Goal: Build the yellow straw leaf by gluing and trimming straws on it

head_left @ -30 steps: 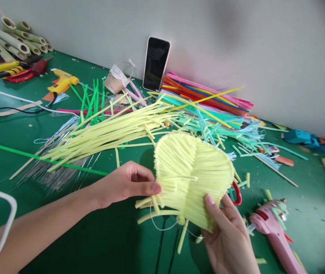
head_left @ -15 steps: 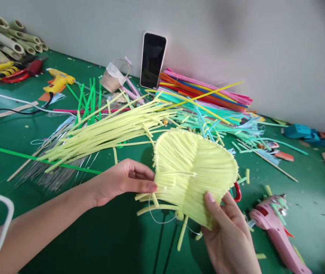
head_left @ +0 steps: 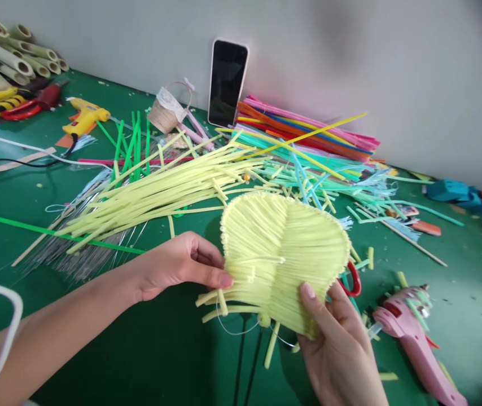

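Observation:
Between my hands is a pale yellow leaf-shaped piece (head_left: 292,242) made of pipe cleaners laid side by side, with a ridge down its middle. My left hand (head_left: 185,262) pinches its left edge, thumb in front and the other fingers partly behind it. Along the lower right edge my right hand (head_left: 338,338) grips it, thumb on the face and fingers underneath. Loose pipe cleaner ends (head_left: 228,307) stick out at the lower left. A thin wire (head_left: 235,332) loops below the piece.
Behind lies a pile of pale yellow pipe cleaners (head_left: 169,189), with bundles of coloured ones (head_left: 309,129) further back. A phone (head_left: 227,84) leans on the wall. A pink glue gun (head_left: 414,338) lies at right, a yellow glue gun (head_left: 86,118) and pliers (head_left: 42,104) at left.
The leaf-shaped piece has shifted slightly left and tilted a little in my hands. My grip looks the same, and the view has moved slightly.

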Demonstrator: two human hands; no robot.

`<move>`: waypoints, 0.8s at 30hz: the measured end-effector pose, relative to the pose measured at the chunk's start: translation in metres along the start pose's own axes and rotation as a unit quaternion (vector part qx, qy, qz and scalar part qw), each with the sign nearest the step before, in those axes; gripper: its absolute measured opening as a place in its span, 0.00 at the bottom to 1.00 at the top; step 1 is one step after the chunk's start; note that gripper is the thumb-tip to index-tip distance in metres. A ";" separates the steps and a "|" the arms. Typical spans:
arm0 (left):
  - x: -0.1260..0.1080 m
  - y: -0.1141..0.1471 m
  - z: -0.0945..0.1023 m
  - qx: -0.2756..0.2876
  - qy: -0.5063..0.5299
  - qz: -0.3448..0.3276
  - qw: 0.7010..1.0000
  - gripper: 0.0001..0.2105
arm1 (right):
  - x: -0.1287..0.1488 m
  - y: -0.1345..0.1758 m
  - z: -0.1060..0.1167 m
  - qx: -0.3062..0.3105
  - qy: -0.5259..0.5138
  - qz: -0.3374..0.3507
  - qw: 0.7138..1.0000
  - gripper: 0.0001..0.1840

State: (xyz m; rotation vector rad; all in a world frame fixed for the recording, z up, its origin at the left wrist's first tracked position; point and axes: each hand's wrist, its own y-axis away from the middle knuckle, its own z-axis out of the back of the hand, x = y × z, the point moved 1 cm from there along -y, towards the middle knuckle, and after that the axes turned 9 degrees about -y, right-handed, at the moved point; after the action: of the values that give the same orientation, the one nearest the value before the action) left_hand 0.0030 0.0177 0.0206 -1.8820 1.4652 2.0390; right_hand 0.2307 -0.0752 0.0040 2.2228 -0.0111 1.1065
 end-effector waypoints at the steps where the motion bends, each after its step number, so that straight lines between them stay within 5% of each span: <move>1: 0.000 0.000 0.001 -0.001 -0.009 0.001 1.000 0.06 | 0.000 0.000 0.000 0.004 0.000 -0.002 1.000 0.31; 10: 0.002 -0.002 -0.001 -0.013 -0.017 0.004 1.000 0.08 | 0.001 0.001 -0.001 0.004 0.005 -0.006 1.000 0.34; 18: 0.005 0.004 0.005 0.059 -0.014 -0.054 0.997 0.14 | 0.012 -0.004 -0.003 -0.070 -0.011 0.022 0.997 0.30; 24: 0.003 0.003 0.000 0.012 -0.035 -0.066 0.997 0.11 | 0.012 -0.003 -0.003 -0.065 -0.010 0.027 0.997 0.27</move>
State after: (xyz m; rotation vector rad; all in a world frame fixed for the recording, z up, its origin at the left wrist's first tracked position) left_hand 0.0000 0.0145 0.0206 -1.8244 1.3063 1.9972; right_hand 0.2374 -0.0680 0.0123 2.1284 -0.1475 1.0817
